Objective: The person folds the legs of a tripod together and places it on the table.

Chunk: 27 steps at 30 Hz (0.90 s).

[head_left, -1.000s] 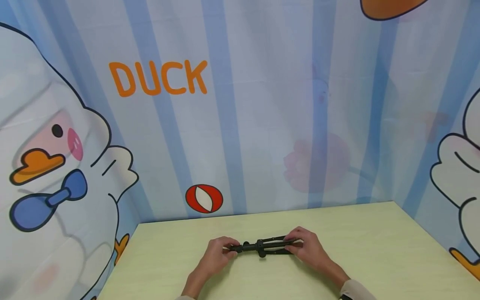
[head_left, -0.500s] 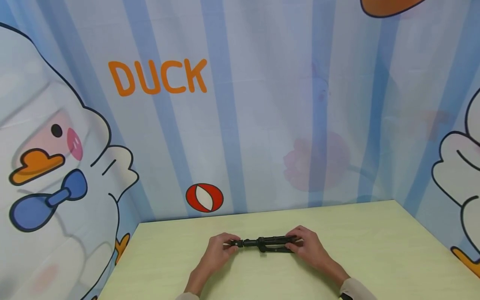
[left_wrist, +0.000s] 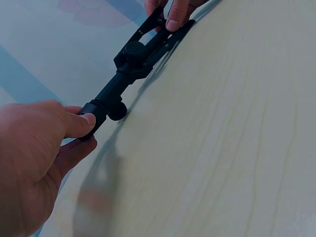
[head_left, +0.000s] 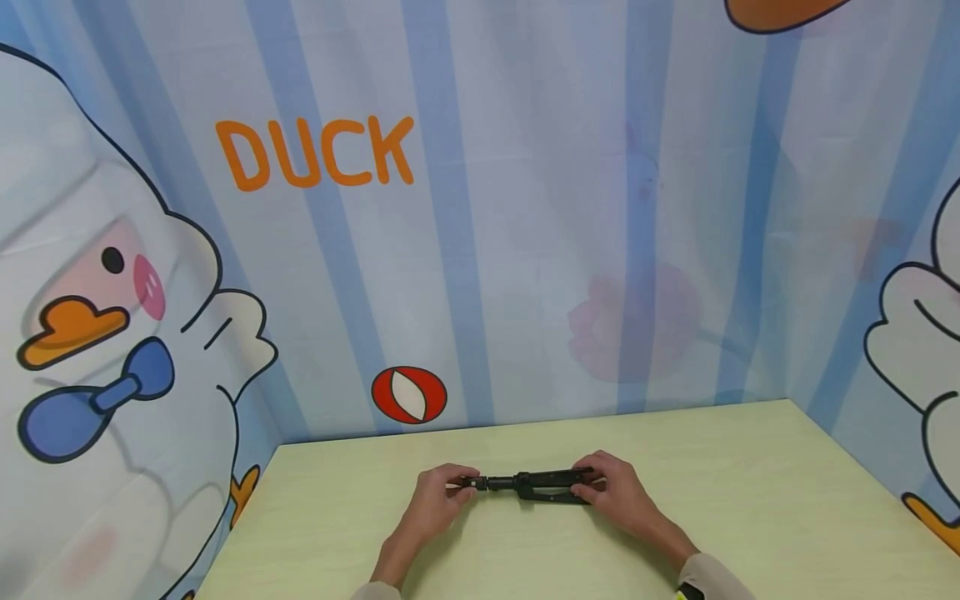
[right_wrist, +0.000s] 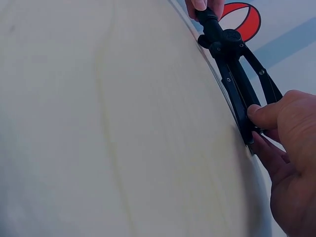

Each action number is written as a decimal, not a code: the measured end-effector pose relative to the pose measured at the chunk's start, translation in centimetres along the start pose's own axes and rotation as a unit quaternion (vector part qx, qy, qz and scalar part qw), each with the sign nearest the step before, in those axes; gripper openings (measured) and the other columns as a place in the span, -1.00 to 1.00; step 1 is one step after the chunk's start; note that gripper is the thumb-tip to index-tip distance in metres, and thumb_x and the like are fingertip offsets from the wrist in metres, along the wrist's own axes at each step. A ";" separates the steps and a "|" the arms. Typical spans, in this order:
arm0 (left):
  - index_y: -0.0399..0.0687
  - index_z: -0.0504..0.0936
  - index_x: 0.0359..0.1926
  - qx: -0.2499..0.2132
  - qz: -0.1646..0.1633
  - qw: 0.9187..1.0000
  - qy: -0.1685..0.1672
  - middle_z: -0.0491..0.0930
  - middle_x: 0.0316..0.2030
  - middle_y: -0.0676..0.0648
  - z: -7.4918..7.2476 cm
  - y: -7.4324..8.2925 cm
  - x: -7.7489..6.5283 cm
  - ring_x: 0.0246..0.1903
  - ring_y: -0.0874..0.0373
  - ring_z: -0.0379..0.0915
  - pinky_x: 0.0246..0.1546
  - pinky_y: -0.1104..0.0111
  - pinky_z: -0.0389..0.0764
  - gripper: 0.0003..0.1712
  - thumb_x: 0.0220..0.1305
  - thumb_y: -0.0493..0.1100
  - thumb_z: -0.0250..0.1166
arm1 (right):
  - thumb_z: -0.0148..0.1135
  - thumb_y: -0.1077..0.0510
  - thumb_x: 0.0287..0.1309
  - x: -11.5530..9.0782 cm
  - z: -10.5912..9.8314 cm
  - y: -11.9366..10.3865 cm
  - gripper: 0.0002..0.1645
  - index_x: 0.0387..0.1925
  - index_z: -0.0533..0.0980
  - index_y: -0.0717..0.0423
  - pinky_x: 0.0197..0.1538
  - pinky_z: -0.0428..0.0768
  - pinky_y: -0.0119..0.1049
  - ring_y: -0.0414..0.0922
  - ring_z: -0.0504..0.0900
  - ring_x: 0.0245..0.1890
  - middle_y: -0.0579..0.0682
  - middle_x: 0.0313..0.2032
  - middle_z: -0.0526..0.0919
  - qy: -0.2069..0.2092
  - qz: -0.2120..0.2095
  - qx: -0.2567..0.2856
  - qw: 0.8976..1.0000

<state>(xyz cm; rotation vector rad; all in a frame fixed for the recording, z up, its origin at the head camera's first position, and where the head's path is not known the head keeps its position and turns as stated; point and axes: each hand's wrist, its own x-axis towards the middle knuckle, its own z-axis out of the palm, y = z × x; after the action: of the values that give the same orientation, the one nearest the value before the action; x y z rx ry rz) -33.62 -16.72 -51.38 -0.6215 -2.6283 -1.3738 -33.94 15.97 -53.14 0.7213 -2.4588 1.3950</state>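
Note:
A small black tripod (head_left: 551, 478) lies sideways between both hands, its legs folded nearly together and toward the right. My left hand (head_left: 441, 498) pinches the head end between thumb and fingers. At the leg end, my right hand (head_left: 617, 493) grips the legs with thumb and fingertips. In the left wrist view, the tripod (left_wrist: 111, 91) shows a round knob (left_wrist: 117, 110) beside its narrow neck. One leg (right_wrist: 264, 81) stands a little apart from the others in the right wrist view. Fingers hide the tips of both ends.
Beneath the hands is a pale yellow wood-grain table (head_left: 337, 533). A curtain (head_left: 525, 208) with blue stripes and printed cartoon ducks hangs behind its far edge and at both sides.
The tripod has rolled about its long axis between the hands, so its knobs and legs show differently. Its left end has risen slightly. Both hands keep their hold and barely shift.

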 end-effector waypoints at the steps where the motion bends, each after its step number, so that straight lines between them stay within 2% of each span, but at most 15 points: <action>1: -0.32 0.74 0.03 0.000 0.000 1.000 0.000 0.71 -0.04 -0.19 0.0 0.0 0.0 -0.05 -0.06 0.68 -0.06 0.31 0.74 -0.73 0.32 -0.44 0.37 | 0.46 0.37 0.19 0.0 0.0 0.0 -0.75 -0.09 0.65 0.19 -0.19 0.74 -0.40 -0.03 0.74 -0.20 0.01 -0.20 0.62 -0.001 0.002 -0.002 1.000; 12: -0.33 0.73 0.04 0.000 -0.003 1.000 0.001 0.71 -0.04 -0.19 0.0 0.0 0.2 -0.06 -0.05 0.68 -0.06 0.30 0.74 -0.72 0.31 -0.44 0.39 | 0.44 0.36 0.21 0.5 -0.4 -0.1 -0.77 -0.10 0.66 0.17 -0.16 0.72 -0.39 -0.05 0.73 -0.19 -0.01 -0.18 0.64 -0.012 0.021 -0.016 1.000; 19: -0.30 0.74 0.01 0.001 -0.008 1.000 0.000 0.71 -0.05 -0.17 0.1 0.1 0.2 -0.07 -0.04 0.68 -0.07 0.31 0.74 -0.74 0.30 -0.45 0.39 | 0.45 0.35 0.21 0.6 -0.4 0.0 -0.77 -0.11 0.66 0.16 -0.16 0.71 -0.40 -0.04 0.73 -0.18 -0.02 -0.18 0.64 -0.013 0.024 -0.025 0.999; 27: -0.26 0.75 0.01 0.003 -0.016 1.000 -0.002 0.71 -0.06 -0.15 0.1 0.4 0.2 -0.07 -0.02 0.68 -0.07 0.28 0.74 -0.73 0.30 -0.44 0.40 | 0.46 0.34 0.20 0.5 -0.6 0.0 -0.78 -0.11 0.66 0.20 -0.17 0.74 -0.32 -0.01 0.74 -0.19 0.01 -0.18 0.65 -0.013 0.018 -0.023 0.999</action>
<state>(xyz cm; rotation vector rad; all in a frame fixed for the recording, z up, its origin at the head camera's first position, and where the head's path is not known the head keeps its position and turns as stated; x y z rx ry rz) -33.60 -16.40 -51.09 -0.5860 -2.6558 -1.3740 -34.43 16.33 -52.61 0.6931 -2.5267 1.3455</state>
